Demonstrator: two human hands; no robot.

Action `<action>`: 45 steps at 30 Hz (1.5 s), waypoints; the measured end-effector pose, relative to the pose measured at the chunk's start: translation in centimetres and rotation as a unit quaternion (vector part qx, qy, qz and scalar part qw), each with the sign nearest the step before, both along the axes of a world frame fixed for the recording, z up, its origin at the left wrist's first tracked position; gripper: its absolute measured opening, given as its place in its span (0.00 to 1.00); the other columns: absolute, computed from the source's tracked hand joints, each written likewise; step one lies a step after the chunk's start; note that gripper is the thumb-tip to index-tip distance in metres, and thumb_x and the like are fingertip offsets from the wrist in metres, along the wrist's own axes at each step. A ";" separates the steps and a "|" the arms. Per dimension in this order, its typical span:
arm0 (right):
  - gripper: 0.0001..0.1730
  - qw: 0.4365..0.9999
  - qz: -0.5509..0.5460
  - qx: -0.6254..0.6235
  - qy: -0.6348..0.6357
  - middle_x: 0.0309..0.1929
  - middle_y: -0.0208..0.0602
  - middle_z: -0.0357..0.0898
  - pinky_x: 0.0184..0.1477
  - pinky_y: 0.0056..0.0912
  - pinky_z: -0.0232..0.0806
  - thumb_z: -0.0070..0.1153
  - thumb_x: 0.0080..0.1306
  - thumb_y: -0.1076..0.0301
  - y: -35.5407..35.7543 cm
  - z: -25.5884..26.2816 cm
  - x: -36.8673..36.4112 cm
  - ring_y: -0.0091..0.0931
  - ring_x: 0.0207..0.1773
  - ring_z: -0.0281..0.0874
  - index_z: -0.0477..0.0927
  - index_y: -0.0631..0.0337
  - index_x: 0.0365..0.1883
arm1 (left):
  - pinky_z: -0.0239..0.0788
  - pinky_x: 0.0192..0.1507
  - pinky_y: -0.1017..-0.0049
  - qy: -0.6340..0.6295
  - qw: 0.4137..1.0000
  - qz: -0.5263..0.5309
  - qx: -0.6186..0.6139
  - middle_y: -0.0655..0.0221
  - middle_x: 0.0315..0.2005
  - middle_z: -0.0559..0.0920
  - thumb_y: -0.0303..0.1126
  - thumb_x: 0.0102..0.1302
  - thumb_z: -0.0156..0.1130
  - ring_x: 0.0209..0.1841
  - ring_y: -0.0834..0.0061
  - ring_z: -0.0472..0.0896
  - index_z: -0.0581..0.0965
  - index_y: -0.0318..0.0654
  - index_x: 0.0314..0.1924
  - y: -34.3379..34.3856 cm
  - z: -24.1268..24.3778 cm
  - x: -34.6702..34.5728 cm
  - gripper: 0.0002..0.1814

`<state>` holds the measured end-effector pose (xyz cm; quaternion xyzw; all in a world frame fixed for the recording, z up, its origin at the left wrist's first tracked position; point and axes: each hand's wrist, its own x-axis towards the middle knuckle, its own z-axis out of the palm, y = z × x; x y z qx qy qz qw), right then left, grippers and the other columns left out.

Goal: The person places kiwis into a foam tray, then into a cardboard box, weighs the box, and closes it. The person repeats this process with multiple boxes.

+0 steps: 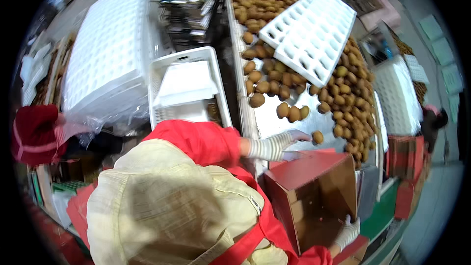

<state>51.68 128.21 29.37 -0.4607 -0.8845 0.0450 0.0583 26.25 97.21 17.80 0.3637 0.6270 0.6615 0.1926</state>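
A red cardboard box (312, 198), brown inside, stands tilted with its opening toward the lower right. My left hand (289, 145), in a striped fingerless glove, has its fingers apart at the box's upper edge, near a lone kiwifruit (317, 137); whether it touches the box is unclear. At the box's lower right edge, my right hand (347, 232), in a similar glove, grips the cardboard wall. Many kiwifruit (347, 99) lie on the sorting table (270, 114) beyond the box. Two white moulded trays with hollows (316, 40) overlap on top of the fruit.
A white plastic crate (219, 88) holds white sheets, beside a tall stack of white moulded trays (106, 44). Flat cartons (191, 3) are piled behind. A person in a dark red hat (35, 136) is at the far left; another person (434, 123) is at the far right.
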 end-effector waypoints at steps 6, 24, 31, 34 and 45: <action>0.29 0.997 0.009 0.070 -0.034 0.48 0.56 0.80 0.53 0.37 0.68 0.65 0.60 0.59 5.5 -2.3 2.0 0.45 0.49 0.78 0.75 0.73 0.53 | 0.59 0.60 0.57 0.240 0.735 0.507 -0.381 0.57 0.53 0.71 0.40 0.48 0.72 0.59 0.55 0.67 0.70 0.41 0.52 -22.5 -11.6 -4.3 0.32; 0.32 0.998 -0.047 0.037 0.004 0.56 0.58 0.76 0.60 0.34 0.66 0.66 0.59 0.66 2.1 -0.3 0.1 0.43 0.57 0.75 0.71 0.77 0.57 | 0.42 0.74 0.55 0.443 0.639 0.070 -0.625 0.65 0.39 0.79 0.41 0.54 0.64 0.54 0.64 0.73 0.79 0.43 0.36 -24.5 -8.2 -12.8 0.13; 0.32 0.996 -0.036 0.084 -0.019 0.54 0.58 0.77 0.58 0.34 0.67 0.66 0.59 0.64 1.9 -0.3 0.3 0.44 0.56 0.76 0.72 0.76 0.56 | 0.39 0.75 0.55 0.494 0.562 0.080 -0.659 0.66 0.37 0.81 0.34 0.53 0.59 0.52 0.64 0.75 0.82 0.44 0.32 -23.5 -10.4 -15.2 0.08; 0.32 0.997 -0.022 0.078 -0.006 0.52 0.57 0.78 0.56 0.34 0.68 0.66 0.59 0.62 2.2 -0.6 0.0 0.43 0.54 0.77 0.73 0.75 0.56 | 0.45 0.73 0.58 0.521 0.542 0.079 -0.655 0.64 0.41 0.82 0.33 0.55 0.58 0.56 0.63 0.74 0.83 0.42 0.37 -24.1 -10.2 -16.5 0.11; 0.31 0.994 -0.017 0.103 -0.028 0.51 0.56 0.79 0.56 0.36 0.68 0.65 0.60 0.60 2.7 -0.7 0.8 0.44 0.53 0.77 0.74 0.74 0.55 | 0.49 0.70 0.65 0.478 0.544 0.016 -0.689 0.66 0.53 0.78 0.48 0.41 0.75 0.63 0.63 0.69 0.80 0.38 0.50 -23.1 -8.1 -19.9 0.35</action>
